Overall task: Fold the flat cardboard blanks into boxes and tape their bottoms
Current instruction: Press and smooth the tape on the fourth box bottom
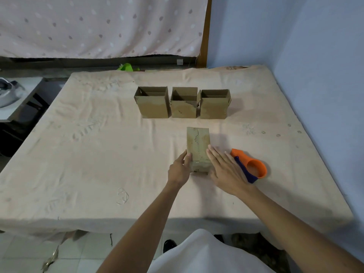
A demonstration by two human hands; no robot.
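Head view onto a worktop (98, 154) draped in wrinkly peach cloth, pale blue wall (295, 36) right, dotted curtain (98, 26) behind, tiled floor (78, 253) below. Row of three open-topped corrugated boxes (183, 107) at the far middle, fourth box (198, 142) nearer, glossy taped seam up, between both hands. Left hand (180, 169) gripping its left edge with curled fingers (188, 157), right hand (224, 170) flat, fingers straight, against its right side, orange-and-blue tape dispenser (256, 166) just beside.
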